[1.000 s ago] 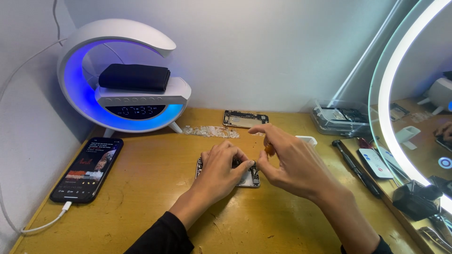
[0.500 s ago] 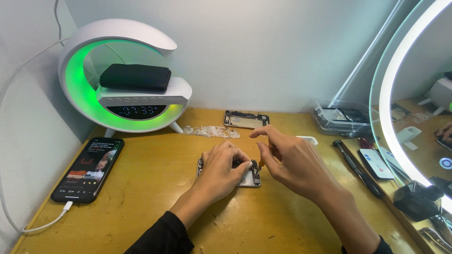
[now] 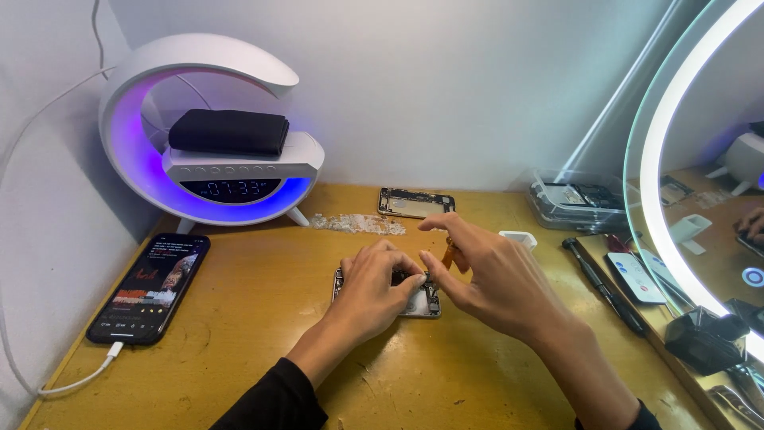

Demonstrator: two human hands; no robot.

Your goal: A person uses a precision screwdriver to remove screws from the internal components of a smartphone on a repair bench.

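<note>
Left hand (image 3: 374, 279): fingers curled, pressing down on the opened phone chassis (image 3: 418, 301).
Right hand (image 3: 485, 275): pinched on a small orange tool (image 3: 450, 253) over the chassis.
Chassis: flat on the wooden counter (image 3: 255, 334), mid-desk.
Nearby: charging phone (image 3: 150, 287), left; purple-lit lamp (image 3: 211, 127) behind.

2 hands (image 3: 374, 283), 3 phones (image 3: 151, 287).

Scene bright, evenly lit. Ring-lit mirror (image 3: 649, 183) on the right throws strong white glare along its rim. C-shaped lamp (image 3: 199, 127) glows purple-blue, tinting the wall behind it. Soft shadows under both hands (image 3: 430, 279) on the yellow counter (image 3: 263, 318). Focus sharp at centre; mild wide-angle bending at the edges. Phone screen (image 3: 150, 287) readable, no washout.
</note>
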